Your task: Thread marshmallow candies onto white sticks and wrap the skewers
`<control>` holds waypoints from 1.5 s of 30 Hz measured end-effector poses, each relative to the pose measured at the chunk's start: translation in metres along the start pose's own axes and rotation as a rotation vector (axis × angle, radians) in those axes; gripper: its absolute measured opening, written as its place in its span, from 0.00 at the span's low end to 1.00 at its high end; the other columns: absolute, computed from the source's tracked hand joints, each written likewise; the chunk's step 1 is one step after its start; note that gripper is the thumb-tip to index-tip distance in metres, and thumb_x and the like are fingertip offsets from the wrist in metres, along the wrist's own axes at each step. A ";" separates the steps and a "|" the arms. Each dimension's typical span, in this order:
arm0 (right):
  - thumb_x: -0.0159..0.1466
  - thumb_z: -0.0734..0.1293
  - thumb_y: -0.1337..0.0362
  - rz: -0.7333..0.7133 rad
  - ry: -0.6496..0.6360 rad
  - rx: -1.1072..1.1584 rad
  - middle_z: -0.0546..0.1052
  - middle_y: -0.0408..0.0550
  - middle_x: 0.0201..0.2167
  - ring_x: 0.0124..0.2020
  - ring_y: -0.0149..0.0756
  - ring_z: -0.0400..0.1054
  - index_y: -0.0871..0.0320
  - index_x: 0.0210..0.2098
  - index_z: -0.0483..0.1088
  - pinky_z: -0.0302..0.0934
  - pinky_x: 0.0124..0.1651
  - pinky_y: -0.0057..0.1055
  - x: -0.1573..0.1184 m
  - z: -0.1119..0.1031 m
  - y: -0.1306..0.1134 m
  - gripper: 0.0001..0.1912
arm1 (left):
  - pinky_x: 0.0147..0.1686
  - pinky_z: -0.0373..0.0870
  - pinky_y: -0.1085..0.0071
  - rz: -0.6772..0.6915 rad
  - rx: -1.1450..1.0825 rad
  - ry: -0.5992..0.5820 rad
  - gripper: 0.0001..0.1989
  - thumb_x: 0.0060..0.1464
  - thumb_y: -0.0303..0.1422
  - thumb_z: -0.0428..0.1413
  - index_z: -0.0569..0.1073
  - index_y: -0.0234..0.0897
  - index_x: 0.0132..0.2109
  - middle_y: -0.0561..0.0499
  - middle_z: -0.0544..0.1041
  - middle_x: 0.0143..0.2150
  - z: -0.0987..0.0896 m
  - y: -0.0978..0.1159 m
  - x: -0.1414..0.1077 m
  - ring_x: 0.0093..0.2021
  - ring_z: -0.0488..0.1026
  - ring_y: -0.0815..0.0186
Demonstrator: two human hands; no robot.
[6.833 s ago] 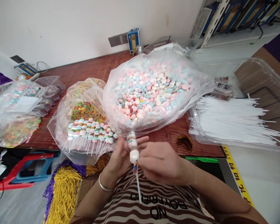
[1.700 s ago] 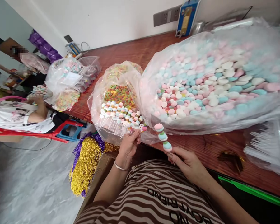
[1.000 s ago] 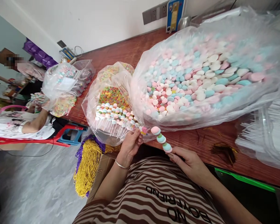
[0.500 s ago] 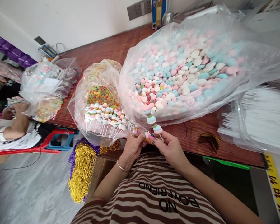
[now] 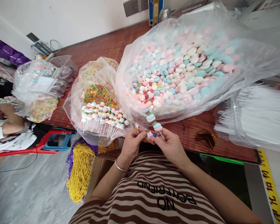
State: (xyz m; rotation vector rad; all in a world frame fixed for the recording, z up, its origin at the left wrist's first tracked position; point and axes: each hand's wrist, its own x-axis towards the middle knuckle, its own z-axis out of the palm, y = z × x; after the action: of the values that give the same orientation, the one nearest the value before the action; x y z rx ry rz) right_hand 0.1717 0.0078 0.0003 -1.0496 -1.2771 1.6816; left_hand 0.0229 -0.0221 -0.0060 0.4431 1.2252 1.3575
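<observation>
Between finger and thumb, my left hand (image 5: 132, 145) pinches a small printed plastic wrapper (image 5: 151, 136). My right hand (image 5: 171, 148) is closed on the white stick of a candy skewer (image 5: 154, 121), and its fingertips also touch the wrapper's right side. Pastel pink, blue and white marshmallows with green pieces between them are threaded on that skewer, which tilts up and to the left. Left of my hands, several finished-looking skewers (image 5: 102, 113) lie in rows on an open bag of small coloured ring candies (image 5: 99, 95).
A large clear bag of pastel marshmallows (image 5: 189, 71) covers much of the table (image 5: 102, 39). White sticks (image 5: 266, 115) and gold twist ties (image 5: 204, 138) lie at right. Gold bead strings (image 5: 80, 168) hang at left, near a co-worker's hands (image 5: 4, 110).
The wrapper has turned and bunched between my hands, with less of its left part showing. Both hands keep their hold. The whole view has shifted slightly.
</observation>
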 end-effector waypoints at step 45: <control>0.73 0.58 0.66 -0.436 -0.194 -0.778 0.76 0.43 0.26 0.24 0.33 0.69 0.55 0.45 0.73 0.58 0.29 0.30 -0.059 -0.065 -0.006 0.12 | 0.29 0.69 0.75 0.053 -0.239 0.143 0.27 0.29 0.48 0.76 0.72 0.38 0.29 0.56 0.73 0.26 -0.005 0.007 0.023 0.27 0.69 0.72</control>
State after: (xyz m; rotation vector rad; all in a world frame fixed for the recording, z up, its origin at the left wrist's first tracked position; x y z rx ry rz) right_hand 0.2544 -0.0222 0.0053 -0.9270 -2.1967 0.9703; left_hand 0.0103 -0.0018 -0.0110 0.2138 1.1547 1.5820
